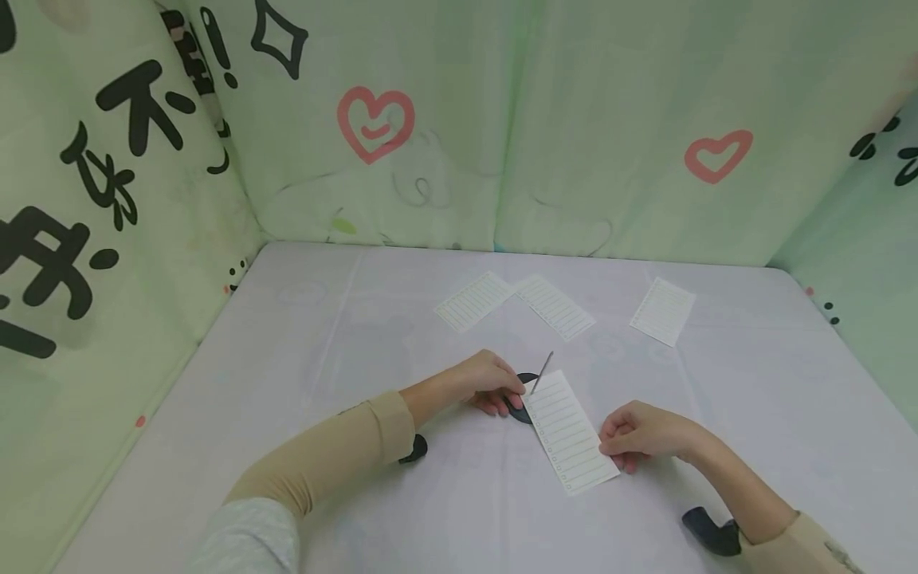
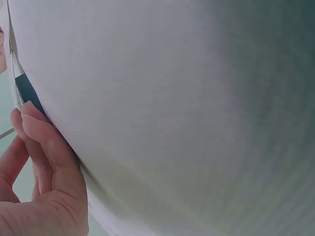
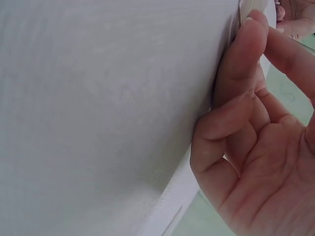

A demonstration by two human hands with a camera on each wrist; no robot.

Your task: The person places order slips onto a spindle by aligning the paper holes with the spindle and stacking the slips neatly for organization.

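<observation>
Four lined paper slips lie on the white table (image 1: 301, 375); one is under the hands, three more sit toward the far edge. The near slip (image 1: 570, 434) is a long narrow card with ruled rows and a column of small check boxes down its left edge (print too small to read). Its long axis runs diagonally, far end pointing up-left toward the left hand (image 1: 488, 383), near end pointing down-right past the right hand (image 1: 641, 438). Left hand fingers are curled down at the slip's far corner, fingertips touching the table and a dark flat round object (image 1: 518, 408) partly hidden beneath the slip; whether it truly pinches anything I cannot tell. A thin grey stick (image 1: 543, 371) pokes up from that corner, tilted up-right. Right hand is loosely curled, fingertips pressing the slip's right long edge near its lower end (grip vs. plain press not clear). Far slips: left slip (image 1: 475, 300), middle slip (image 1: 555, 307), these two almost touching at a corner, and right slip (image 1: 663, 311) well apart. Backdrop cloth (image 1: 574, 119) is pale green with red hearts and bold black characters at left, partly cut off, not legible as words. Both wrist views show mostly white cloth and curled fingers (image 3: 236, 98).
</observation>
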